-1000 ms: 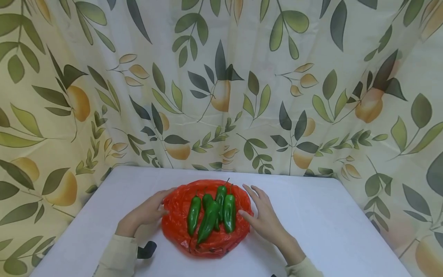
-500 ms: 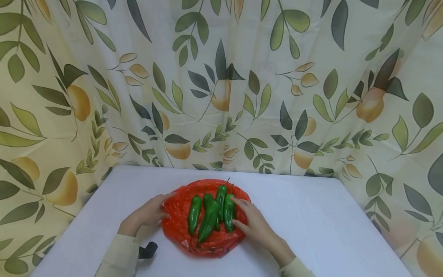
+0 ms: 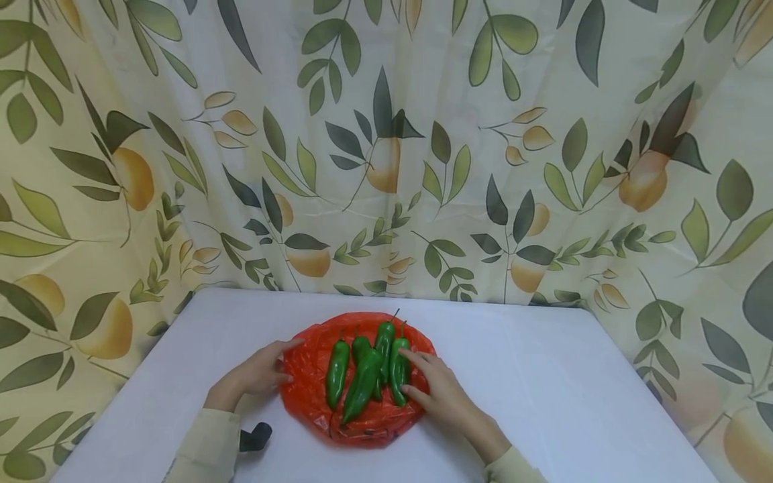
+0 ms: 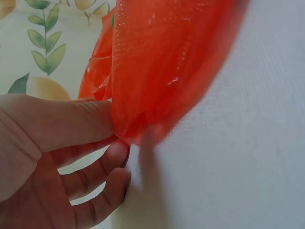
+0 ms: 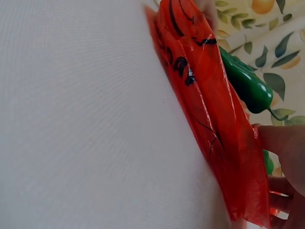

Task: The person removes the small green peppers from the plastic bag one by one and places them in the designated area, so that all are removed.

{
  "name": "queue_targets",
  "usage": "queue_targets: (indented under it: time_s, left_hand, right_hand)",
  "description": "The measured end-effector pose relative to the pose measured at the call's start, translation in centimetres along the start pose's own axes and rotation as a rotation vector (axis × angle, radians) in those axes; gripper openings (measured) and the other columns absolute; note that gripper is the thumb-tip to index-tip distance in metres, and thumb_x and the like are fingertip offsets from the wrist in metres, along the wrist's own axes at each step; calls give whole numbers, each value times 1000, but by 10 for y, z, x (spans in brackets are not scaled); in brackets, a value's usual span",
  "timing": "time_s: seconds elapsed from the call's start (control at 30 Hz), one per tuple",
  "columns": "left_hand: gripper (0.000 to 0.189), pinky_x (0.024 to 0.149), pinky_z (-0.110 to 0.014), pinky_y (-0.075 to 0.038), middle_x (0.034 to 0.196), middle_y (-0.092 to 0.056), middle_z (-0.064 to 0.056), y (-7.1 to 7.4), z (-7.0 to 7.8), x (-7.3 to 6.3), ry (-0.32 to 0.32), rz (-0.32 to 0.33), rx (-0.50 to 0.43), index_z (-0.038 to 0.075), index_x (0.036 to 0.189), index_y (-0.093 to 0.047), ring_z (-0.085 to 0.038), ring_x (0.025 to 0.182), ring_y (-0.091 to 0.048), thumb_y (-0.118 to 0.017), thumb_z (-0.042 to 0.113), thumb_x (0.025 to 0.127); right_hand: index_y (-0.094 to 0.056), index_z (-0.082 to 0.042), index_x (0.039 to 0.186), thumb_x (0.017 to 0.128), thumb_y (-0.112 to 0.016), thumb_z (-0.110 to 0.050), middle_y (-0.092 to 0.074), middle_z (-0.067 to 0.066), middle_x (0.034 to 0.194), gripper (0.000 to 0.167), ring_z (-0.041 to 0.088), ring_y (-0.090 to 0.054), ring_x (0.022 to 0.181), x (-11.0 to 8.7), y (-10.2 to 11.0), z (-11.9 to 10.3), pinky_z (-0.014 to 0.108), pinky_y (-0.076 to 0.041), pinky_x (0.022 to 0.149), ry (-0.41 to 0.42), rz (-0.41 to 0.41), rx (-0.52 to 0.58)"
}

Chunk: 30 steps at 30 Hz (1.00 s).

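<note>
A red plastic bag [image 3: 302, 396], spread into a round shape, lies on the white table with several long green chili peppers [image 3: 362, 388] on it. At its left edge, my left hand [image 3: 256, 369] pinches the plastic between thumb and fingers, as the left wrist view shows. My right hand [image 3: 443, 392] reaches over the right side, its index fingertip and thumb tip right at the rightmost green pepper [image 3: 399, 372]. In the right wrist view, my right thumb [image 5: 271, 136] lies at the bag's rim and part of my other fingers is hidden behind the red plastic.
The white table [image 3: 543, 382] reaches back to a leaf-and-fruit patterned curtain [image 3: 459, 154], which also hangs at both sides. A black device [image 3: 256, 437] sits by my left sleeve [image 3: 208, 443]. Dark markings [image 5: 186, 69] show on the bag's near side.
My right hand has moved left, from outside the bag's right edge to the rightmost pepper. My left hand has stayed at the left edge, and the peppers lie as before.
</note>
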<state>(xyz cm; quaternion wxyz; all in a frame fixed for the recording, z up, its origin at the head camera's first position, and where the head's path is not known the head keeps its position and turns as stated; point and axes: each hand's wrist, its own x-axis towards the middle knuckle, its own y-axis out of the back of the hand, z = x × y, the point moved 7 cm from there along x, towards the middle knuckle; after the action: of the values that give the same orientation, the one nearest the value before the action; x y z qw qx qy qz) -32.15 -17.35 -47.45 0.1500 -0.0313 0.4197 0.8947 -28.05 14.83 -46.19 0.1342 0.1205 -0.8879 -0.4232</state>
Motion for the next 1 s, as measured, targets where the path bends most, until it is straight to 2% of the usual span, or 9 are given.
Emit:
queue_targets:
  time_s: [0.3, 0.5, 0.73, 0.87, 1.0]
  left_hand:
    - [72, 96, -50, -58, 137, -60, -12, -1, -2, 1, 45, 19, 7, 14, 148, -50, -26, 113, -59, -76, -1, 83]
    - [72, 98, -52, -57, 139, -58, -13, 0, 0, 0, 46, 25, 24, 14, 149, -50, -28, 116, -59, -76, -1, 84]
    - [71, 97, -51, -57, 136, -60, -13, -1, 1, 0, 56, 25, 32, 13, 148, -50, -28, 115, -59, -75, -1, 84]
    - [71, 95, -51, -58, 135, -60, -13, -1, 0, 0, 63, 24, 38, 13, 148, -50, -28, 113, -59, -76, -2, 84]
    - [71, 96, -51, -58, 136, -60, -13, -1, 2, 0, 61, 21, 45, 13, 149, -50, -29, 115, -59, -75, -2, 84]
  right_hand:
    - [-47, -24, 151, 94, -71, -25, -56, 10, 146, 62, 34, -48, 137, -2, -4, 2, 64, -40, 111, -9, -21, -26]
    - [-42, -28, 154, 95, -69, -29, -53, 15, 149, 65, 36, -45, 139, -1, -6, 0, 64, -39, 110, -6, -44, -63]
    - [-35, -43, 155, 100, -61, -34, -42, 17, 157, 62, 38, -38, 142, -1, -16, 3, 56, -39, 103, -27, -133, -129]
    - [-34, -48, 154, 101, -59, -35, -38, 16, 160, 60, 38, -34, 143, -1, -19, 6, 55, -38, 103, -46, -175, -126]
    - [-38, -45, 153, 100, -61, -32, -39, 17, 159, 59, 37, -34, 143, -2, -18, 6, 54, -37, 102, -35, -161, -89]
